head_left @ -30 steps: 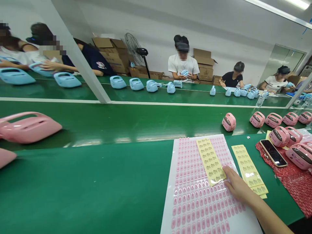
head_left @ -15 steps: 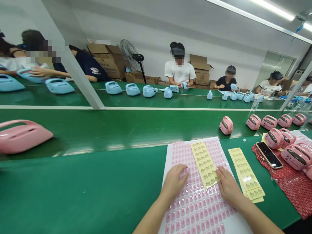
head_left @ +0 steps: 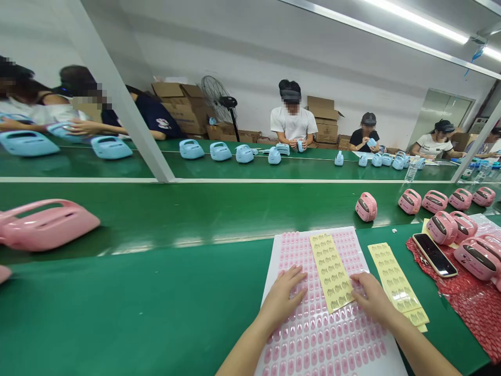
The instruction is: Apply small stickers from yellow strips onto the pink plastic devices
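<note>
A white sheet with rows of pink oval stickers (head_left: 309,334) lies on the green table in front of me. On top of it rests a yellow strip of small printed labels (head_left: 332,274). My left hand (head_left: 282,298) lies on the pink sticker sheet left of the strip, fingers apart and holding nothing. My right hand (head_left: 373,298) is at the strip's lower right edge, its thumb and fingers apart. The fingertips are beside or just touching that edge; I cannot tell which.
More yellow label strips (head_left: 397,282) lie to the right. Beyond them are a phone (head_left: 434,255), red bubble wrap (head_left: 469,308) and pink handled casings (head_left: 477,256). Another pink casing (head_left: 50,224) is at left. Across the line, several co-workers handle blue casings (head_left: 221,151).
My view has tilted up slightly, so everything sits lower. My right fingers have drawn back a little from the strip's edge, and my left fingers have spread. The label strip stays on the sheet.
</note>
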`<state>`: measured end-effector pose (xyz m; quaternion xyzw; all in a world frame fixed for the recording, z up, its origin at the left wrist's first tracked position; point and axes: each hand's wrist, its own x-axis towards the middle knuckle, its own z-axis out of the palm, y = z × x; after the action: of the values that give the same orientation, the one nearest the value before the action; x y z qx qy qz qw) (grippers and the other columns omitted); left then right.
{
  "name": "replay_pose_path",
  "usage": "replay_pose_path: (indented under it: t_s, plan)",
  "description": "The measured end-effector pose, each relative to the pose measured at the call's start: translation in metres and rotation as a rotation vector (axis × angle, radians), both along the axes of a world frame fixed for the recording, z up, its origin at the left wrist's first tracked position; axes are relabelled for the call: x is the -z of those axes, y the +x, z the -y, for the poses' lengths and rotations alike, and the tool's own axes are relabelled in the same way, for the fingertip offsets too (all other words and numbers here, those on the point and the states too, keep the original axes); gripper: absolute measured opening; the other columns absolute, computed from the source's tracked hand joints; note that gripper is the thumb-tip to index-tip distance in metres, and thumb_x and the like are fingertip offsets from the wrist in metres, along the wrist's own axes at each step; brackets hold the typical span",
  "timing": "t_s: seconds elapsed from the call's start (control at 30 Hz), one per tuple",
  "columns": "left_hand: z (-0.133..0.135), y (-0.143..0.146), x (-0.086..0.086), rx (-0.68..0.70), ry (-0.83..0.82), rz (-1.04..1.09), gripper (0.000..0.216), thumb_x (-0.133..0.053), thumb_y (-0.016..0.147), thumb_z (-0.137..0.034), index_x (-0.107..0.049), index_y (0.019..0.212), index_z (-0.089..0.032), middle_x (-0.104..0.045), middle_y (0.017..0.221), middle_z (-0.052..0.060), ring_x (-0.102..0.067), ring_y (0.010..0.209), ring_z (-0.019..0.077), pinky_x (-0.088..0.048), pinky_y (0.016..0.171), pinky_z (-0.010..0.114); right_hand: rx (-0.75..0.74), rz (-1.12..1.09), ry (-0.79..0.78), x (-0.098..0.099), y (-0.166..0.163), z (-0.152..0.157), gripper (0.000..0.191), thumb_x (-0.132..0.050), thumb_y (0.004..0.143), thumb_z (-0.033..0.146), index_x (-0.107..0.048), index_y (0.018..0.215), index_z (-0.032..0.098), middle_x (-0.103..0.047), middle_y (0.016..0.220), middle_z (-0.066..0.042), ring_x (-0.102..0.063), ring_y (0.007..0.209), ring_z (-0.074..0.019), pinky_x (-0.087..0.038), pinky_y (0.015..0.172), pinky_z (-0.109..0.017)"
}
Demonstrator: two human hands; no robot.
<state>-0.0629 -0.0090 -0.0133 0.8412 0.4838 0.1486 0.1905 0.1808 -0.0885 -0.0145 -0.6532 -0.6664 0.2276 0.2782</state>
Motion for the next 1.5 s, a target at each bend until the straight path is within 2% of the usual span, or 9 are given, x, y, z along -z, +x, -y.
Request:
replay_pose_path:
  t_s: [0.07, 0.17, 0.27, 0.37, 0.47, 0.73, 1.3, 1.37, 1.5]
  plan:
    - [0.0, 0.0, 0.002, -0.004, 0.008, 0.012, 0.041, -0.046, 0.078, -0.031, -0.057, 0.114, -0.016, -0.046, 0.129, 0.011, -0.038, 0.123, 0.0264, -0.025, 0.104, 0.048, 0.041, -0.111, -0.064, -0.003, 0.007, -0.018, 0.039, -0.047, 0.078, 0.028, -0.052, 0.114, 0.017, -0.057, 0.114, -0.01, -0.055, 0.101, -0.0211, -0.046, 0.082, -0.032]
    - [0.0, 0.0, 0.005, -0.003, 0.032, 0.046, 0.039, -0.047, 0.077, -0.031, -0.058, 0.111, -0.017, -0.048, 0.128, 0.01, -0.039, 0.121, 0.0269, -0.026, 0.103, 0.049, 0.191, -0.16, -0.053, -0.007, 0.013, -0.055, 0.044, -0.045, 0.078, 0.028, -0.046, 0.121, 0.016, -0.051, 0.123, -0.01, -0.054, 0.104, -0.0193, -0.048, 0.078, -0.028]
    - [0.001, -0.001, 0.006, -0.004, 0.057, 0.069, 0.036, -0.047, 0.077, -0.03, -0.059, 0.11, -0.019, -0.05, 0.126, 0.009, -0.041, 0.12, 0.0268, -0.027, 0.102, 0.05, 0.318, -0.104, -0.008, -0.007, 0.01, -0.087, 0.046, -0.04, 0.079, 0.023, -0.041, 0.124, 0.014, -0.05, 0.123, -0.012, -0.048, 0.111, -0.022, -0.043, 0.086, -0.034]
    - [0.004, -0.002, 0.004, -0.003, 0.051, 0.045, 0.037, -0.046, 0.078, -0.029, -0.059, 0.111, -0.018, -0.05, 0.126, 0.011, -0.041, 0.12, 0.0268, -0.028, 0.102, 0.05, 0.37, -0.028, 0.005, -0.001, 0.002, -0.102, 0.046, -0.04, 0.077, 0.017, -0.044, 0.122, 0.011, -0.053, 0.118, -0.015, -0.04, 0.117, -0.0279, -0.034, 0.094, -0.043]
    - [0.006, -0.001, 0.002, 0.001, 0.04, 0.027, 0.037, -0.047, 0.077, -0.027, -0.059, 0.111, -0.017, -0.049, 0.126, 0.011, -0.042, 0.12, 0.0266, -0.028, 0.102, 0.049, 0.374, 0.047, 0.019, 0.007, -0.003, -0.1, 0.045, -0.041, 0.076, 0.015, -0.047, 0.121, 0.013, -0.053, 0.116, -0.016, -0.039, 0.116, -0.0303, -0.029, 0.095, -0.048]
    - [0.011, 0.003, 0.0, -0.043, 0.035, 0.047, 0.035, -0.05, 0.076, -0.023, -0.059, 0.109, -0.019, -0.051, 0.126, 0.009, -0.042, 0.12, 0.025, -0.028, 0.103, 0.047, 0.29, 0.33, -0.009, 0.009, 0.003, -0.092, 0.042, -0.035, 0.084, 0.021, -0.044, 0.125, 0.018, -0.053, 0.118, -0.013, -0.041, 0.115, -0.0257, -0.032, 0.091, -0.043]
    - [0.014, 0.002, 0.008, -0.017, 0.003, 0.122, 0.038, -0.051, 0.074, -0.022, -0.057, 0.111, -0.021, -0.05, 0.127, 0.01, -0.04, 0.121, 0.0265, -0.025, 0.103, 0.05, 0.294, 0.227, 0.081, 0.018, 0.01, -0.085, 0.04, -0.035, 0.079, 0.023, -0.054, 0.114, 0.018, -0.059, 0.113, -0.008, -0.048, 0.111, -0.0228, -0.033, 0.092, -0.041]
    - [0.017, 0.005, 0.007, -0.032, -0.025, 0.107, 0.043, -0.052, 0.073, -0.022, -0.053, 0.116, -0.02, -0.045, 0.131, 0.011, -0.037, 0.123, 0.0264, -0.024, 0.104, 0.05, 0.296, 0.237, 0.089, 0.022, 0.013, -0.085, 0.041, -0.035, 0.078, 0.025, -0.055, 0.113, 0.019, -0.059, 0.111, -0.008, -0.048, 0.11, -0.023, -0.035, 0.091, -0.04]
    - [0.022, 0.011, 0.001, -0.107, -0.094, 0.021, 0.058, -0.054, 0.074, -0.028, -0.04, 0.128, -0.015, -0.023, 0.142, 0.015, -0.018, 0.131, 0.0284, -0.02, 0.106, 0.048, 0.296, 0.248, 0.053, 0.03, 0.019, -0.087, 0.043, -0.033, 0.077, 0.03, -0.054, 0.113, 0.018, -0.058, 0.113, -0.009, -0.047, 0.111, -0.0253, -0.036, 0.089, -0.042]
